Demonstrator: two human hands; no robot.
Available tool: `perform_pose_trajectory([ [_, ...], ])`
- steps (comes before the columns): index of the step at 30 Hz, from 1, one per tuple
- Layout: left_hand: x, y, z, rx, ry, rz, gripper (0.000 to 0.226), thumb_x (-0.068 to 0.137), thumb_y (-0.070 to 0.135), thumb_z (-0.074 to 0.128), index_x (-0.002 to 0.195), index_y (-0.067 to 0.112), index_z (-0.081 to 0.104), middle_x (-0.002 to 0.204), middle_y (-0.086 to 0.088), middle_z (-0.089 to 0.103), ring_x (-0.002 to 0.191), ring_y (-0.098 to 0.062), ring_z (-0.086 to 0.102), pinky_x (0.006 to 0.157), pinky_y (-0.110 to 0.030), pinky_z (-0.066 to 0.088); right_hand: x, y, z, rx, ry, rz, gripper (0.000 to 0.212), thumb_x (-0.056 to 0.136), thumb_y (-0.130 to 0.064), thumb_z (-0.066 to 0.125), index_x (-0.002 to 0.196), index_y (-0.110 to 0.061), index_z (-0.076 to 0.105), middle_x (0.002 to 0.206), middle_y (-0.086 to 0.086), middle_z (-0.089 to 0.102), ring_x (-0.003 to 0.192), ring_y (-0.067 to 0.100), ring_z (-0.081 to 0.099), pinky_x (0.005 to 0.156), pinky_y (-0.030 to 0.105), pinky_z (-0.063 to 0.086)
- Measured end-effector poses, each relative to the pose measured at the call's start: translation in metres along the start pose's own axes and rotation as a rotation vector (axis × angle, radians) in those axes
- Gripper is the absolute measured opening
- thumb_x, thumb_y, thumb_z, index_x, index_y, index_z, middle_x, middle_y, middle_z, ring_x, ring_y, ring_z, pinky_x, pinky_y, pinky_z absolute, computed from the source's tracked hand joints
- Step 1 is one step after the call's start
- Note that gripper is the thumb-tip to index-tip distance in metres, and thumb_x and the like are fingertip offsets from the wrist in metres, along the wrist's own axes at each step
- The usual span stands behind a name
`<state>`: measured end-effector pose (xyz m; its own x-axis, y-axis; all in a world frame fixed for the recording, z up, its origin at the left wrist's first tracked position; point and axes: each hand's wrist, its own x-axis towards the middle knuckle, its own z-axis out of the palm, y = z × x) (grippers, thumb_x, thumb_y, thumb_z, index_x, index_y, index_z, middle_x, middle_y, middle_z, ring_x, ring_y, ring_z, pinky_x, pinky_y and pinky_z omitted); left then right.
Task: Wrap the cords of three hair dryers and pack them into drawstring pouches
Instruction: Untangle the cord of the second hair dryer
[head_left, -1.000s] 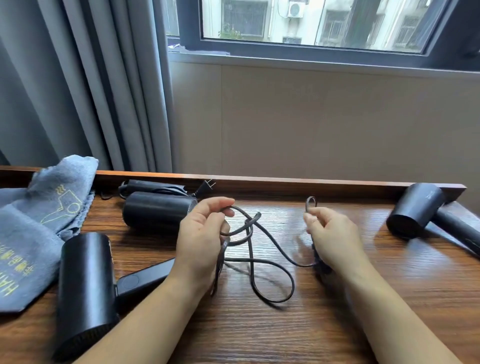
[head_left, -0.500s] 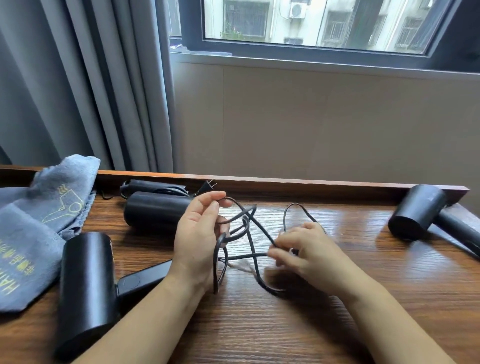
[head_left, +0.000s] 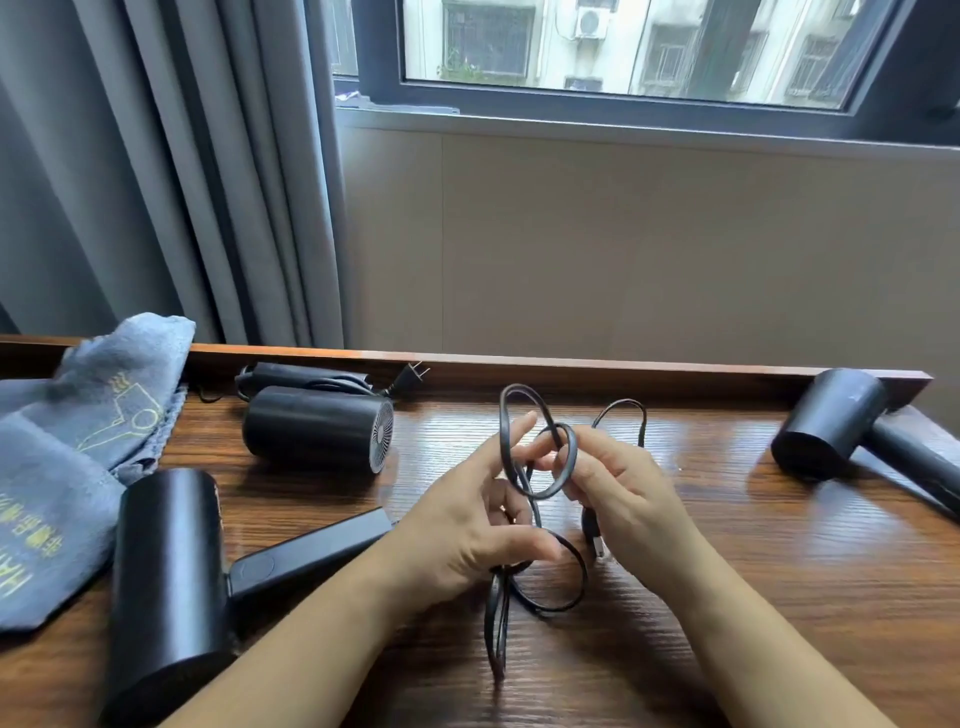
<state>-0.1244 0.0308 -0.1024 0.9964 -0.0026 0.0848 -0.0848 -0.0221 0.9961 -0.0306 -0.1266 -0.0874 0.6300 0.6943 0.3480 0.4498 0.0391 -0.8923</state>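
Three black hair dryers lie on the wooden table (head_left: 727, 597). The near-left dryer (head_left: 166, 571) has its handle pointing right toward my left hand. A second dryer (head_left: 317, 428) lies behind it with its cord bundled and plug at the back rail. A third dryer (head_left: 831, 431) lies at the far right. My left hand (head_left: 467, 530) holds several loops of the black cord (head_left: 558, 462) of the near-left dryer. My right hand (head_left: 618, 488) pinches the cord beside it, with the plug end hanging below its fingers.
Grey drawstring pouches (head_left: 67, 467) with yellow print are piled at the table's left edge. A raised wooden rail (head_left: 623, 366) runs along the back. Grey curtains (head_left: 171, 171) hang at the left, a window above the wall.
My right hand has moved left to meet my left hand, drawing the loose cord off the table into smaller loops held between both hands.
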Motion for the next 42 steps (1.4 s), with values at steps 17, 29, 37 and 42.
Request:
perform_pose_trajectory([
  [17,0.01,0.007,-0.026,-0.245,0.859,-0.003,0.022,0.104,0.018,0.047,0.088,0.008,0.058,0.048,0.003,0.053,0.038,-0.013,0.026,0.037,-0.019,0.02,0.017,0.009,-0.036,0.69,0.544,0.113,0.032,0.105,-0.03,0.04,0.077,-0.017,0.049,0.064,-0.005,0.038,0.06,0.013,0.034,0.064,0.026,0.033],
  [29,0.007,0.019,-0.017,-0.222,0.841,0.169,0.014,0.105,0.017,0.043,0.098,0.01,0.052,0.068,-0.005,0.064,0.047,-0.014,0.04,0.051,-0.032,0.033,0.018,0.036,-0.046,-0.156,0.747,0.183,0.028,0.101,-0.039,0.051,0.081,-0.03,0.068,0.08,-0.013,0.061,0.081,0.009,0.057,0.077,0.029,0.044],
  [37,0.007,0.015,-0.013,-0.23,0.672,0.191,0.011,0.104,0.016,0.044,0.106,0.007,0.05,0.089,-0.009,0.073,0.064,-0.018,0.058,0.063,-0.033,0.05,-0.002,0.0,-0.018,-0.362,0.632,-0.3,0.02,0.086,0.0,0.048,0.094,-0.012,0.062,0.086,0.003,0.058,0.073,0.008,0.053,0.068,0.02,0.04],
  [42,0.006,0.018,-0.011,-0.306,0.55,0.172,0.017,0.101,0.021,0.044,0.102,0.005,0.05,0.093,-0.016,0.072,0.056,-0.022,0.053,0.052,-0.03,0.048,-0.002,0.005,0.001,-0.229,0.138,-0.09,0.035,0.092,-0.015,0.055,0.121,-0.032,0.062,0.104,-0.011,0.073,0.1,0.01,0.07,0.085,0.025,0.054],
])
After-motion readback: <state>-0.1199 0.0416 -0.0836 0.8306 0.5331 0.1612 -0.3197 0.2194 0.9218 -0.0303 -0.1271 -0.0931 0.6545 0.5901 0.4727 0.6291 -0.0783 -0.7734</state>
